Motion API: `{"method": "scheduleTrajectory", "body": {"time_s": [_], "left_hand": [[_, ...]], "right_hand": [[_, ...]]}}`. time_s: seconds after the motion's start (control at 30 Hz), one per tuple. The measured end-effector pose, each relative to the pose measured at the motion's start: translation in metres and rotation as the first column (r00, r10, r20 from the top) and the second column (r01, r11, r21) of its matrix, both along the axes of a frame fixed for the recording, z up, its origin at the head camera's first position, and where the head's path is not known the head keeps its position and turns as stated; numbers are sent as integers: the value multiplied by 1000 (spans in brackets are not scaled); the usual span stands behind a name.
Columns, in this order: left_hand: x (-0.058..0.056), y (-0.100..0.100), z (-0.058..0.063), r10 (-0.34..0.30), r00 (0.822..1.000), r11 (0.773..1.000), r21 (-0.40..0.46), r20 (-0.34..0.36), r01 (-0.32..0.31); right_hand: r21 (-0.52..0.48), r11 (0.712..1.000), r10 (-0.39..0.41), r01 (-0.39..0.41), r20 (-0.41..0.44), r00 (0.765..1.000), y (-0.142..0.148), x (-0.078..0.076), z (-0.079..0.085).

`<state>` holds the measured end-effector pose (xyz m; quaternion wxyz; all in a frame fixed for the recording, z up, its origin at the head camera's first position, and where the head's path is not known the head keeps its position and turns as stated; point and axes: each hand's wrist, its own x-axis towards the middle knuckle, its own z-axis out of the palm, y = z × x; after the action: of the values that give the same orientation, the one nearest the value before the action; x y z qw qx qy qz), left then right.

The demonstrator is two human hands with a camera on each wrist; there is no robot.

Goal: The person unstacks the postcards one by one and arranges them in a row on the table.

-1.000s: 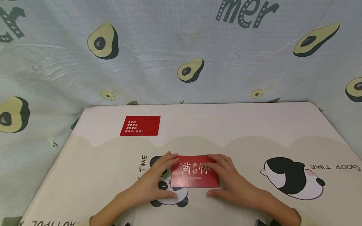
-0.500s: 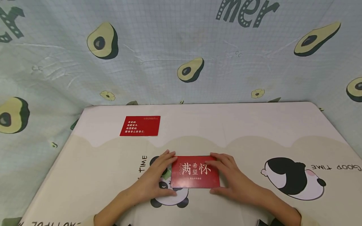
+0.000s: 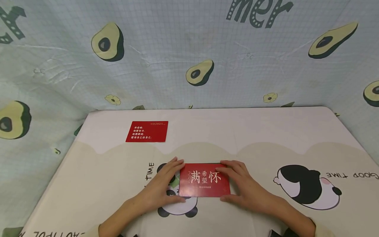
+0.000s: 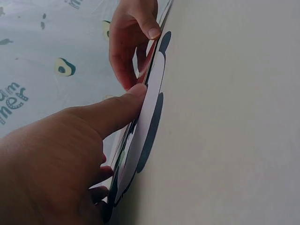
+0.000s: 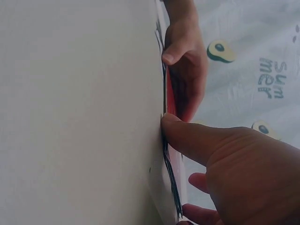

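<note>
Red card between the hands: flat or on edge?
Flat: the near red card shows its lettered side upward; wrist views catch it edge-on.

A rectangular red card (image 3: 204, 180) with white characters lies crosswise between left hand (image 3: 163, 185) and right hand (image 3: 243, 187).

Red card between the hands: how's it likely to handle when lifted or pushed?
The red card is probably light, since its edge looks thin in the wrist views. Likely holds its shape: its edges run straight with no visible sag. Perhaps a bit slippery, given the faint sheen on its face.
</note>
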<state>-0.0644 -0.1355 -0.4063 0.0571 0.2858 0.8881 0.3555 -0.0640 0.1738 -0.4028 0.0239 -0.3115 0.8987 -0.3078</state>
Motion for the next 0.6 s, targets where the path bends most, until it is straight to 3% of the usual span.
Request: {"method": "scheduleTrajectory", "body": {"time_s": [0.6], "left_hand": [[1,1,4,21,1000,999,-33,-19,-21]], "right_hand": [[9,1000,10,-10,-22,1000,-1,0,2]]}}
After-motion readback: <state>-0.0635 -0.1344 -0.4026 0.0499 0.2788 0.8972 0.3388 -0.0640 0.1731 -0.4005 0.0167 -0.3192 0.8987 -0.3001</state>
